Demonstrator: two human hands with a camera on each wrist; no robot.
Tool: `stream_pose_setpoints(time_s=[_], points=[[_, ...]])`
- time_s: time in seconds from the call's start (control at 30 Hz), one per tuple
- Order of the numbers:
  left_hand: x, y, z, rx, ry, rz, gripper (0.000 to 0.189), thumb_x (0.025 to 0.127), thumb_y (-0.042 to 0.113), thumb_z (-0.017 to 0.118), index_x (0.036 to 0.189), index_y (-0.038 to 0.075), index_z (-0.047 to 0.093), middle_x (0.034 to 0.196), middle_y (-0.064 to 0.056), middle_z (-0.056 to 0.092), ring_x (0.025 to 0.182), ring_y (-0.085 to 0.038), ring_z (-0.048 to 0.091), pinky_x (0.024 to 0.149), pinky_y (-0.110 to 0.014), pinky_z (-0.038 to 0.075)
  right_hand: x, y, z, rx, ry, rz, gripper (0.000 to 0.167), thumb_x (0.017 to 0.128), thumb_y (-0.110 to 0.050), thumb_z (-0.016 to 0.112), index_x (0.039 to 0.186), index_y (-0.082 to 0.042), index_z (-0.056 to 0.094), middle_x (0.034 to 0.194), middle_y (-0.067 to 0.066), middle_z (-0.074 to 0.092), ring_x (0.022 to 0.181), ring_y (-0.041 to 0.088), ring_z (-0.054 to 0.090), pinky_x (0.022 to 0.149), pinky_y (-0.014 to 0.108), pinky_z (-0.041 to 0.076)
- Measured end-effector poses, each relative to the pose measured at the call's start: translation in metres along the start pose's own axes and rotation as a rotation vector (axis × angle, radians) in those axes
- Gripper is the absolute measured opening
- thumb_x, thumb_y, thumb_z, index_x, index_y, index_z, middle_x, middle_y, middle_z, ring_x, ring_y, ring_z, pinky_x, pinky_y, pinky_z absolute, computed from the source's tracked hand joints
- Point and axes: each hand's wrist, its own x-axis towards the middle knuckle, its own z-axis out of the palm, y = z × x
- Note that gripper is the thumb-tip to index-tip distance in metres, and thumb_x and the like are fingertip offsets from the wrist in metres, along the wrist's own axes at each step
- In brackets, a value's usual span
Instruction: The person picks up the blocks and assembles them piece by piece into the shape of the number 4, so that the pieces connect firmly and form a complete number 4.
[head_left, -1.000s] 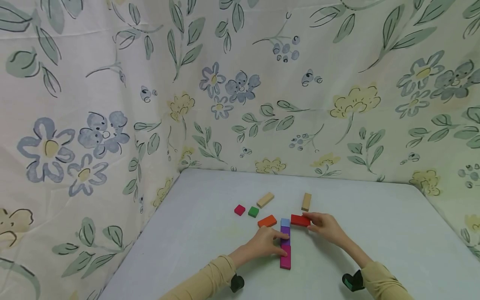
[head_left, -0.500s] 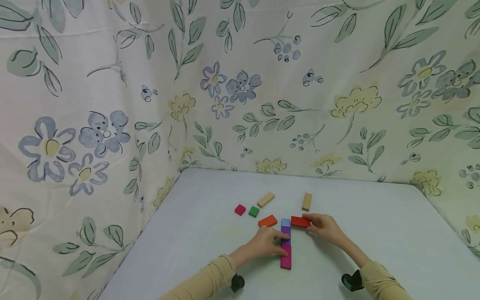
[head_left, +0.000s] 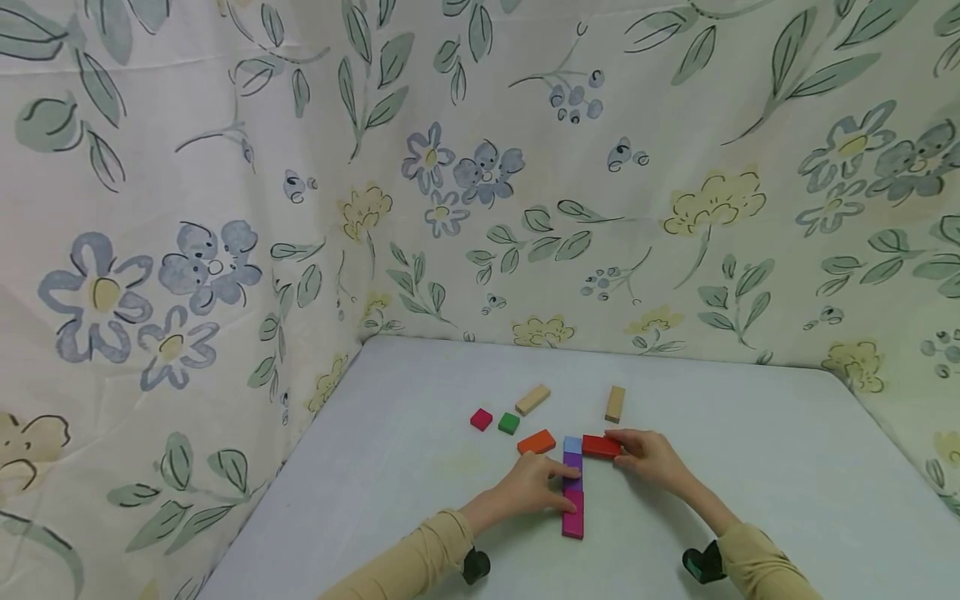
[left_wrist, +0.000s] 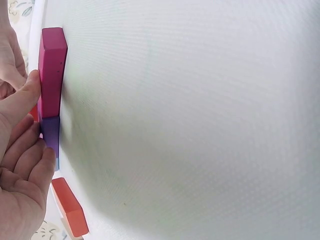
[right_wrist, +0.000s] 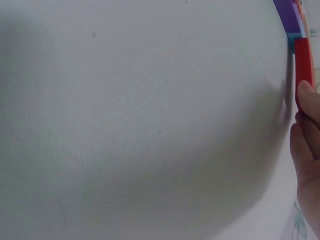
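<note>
I note a green cube (head_left: 509,423) on my white table (head_left: 375,467); just left of it, a red cube (head_left: 482,419); behind it to the right, a wooden block (head_left: 532,400); well beyond it, flowered cloth (head_left: 555,275).

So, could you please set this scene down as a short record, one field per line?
left hand: thumb at the magenta block, fingers at the purple block
right hand: grips the red block by its right end
row, far to near: light blue block, purple block, magenta block
red block's left end: beside the light blue block; contact unclear
loose blocks: orange block, green block, pinkish-red block, left wooden block, right wooden block
surface: white table
</note>
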Motion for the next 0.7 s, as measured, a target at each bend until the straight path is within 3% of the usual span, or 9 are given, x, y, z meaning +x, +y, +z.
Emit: stream_pose_setpoints(time_s=[0.43,0.7], points=[[0.0014,-0.0011,0.0009,0.016,-0.008,-0.008,0.045,0.073,0.031,0.081,0.115,0.021,0.07,0.121,0.003,0.066,0.088,0.002,0.054,0.07,-0.009,0.042,0.0006,0.0043,0.0023,-0.015,-0.008,-0.014,0.042,0.083,-0.003,0.069,0.124,0.001,0.06,0.121,0.021,0.063,0.113,0.037,0.059,0.09,0.043,0.05],[0.0005,-0.0021,0.0013,0.019,-0.005,-0.001,0.045,0.073,0.03,0.081,0.115,0.02,0.07,0.122,0.002,0.066,0.095,0.0,0.057,0.073,-0.009,0.043,0.0014,0.0062,0.004,-0.021,-0.005,-0.021,0.041,0.083,-0.002,0.069,0.123,0.001,0.061,0.121,0.021,0.064,0.111,0.037,0.06,0.089,0.043,0.051]])
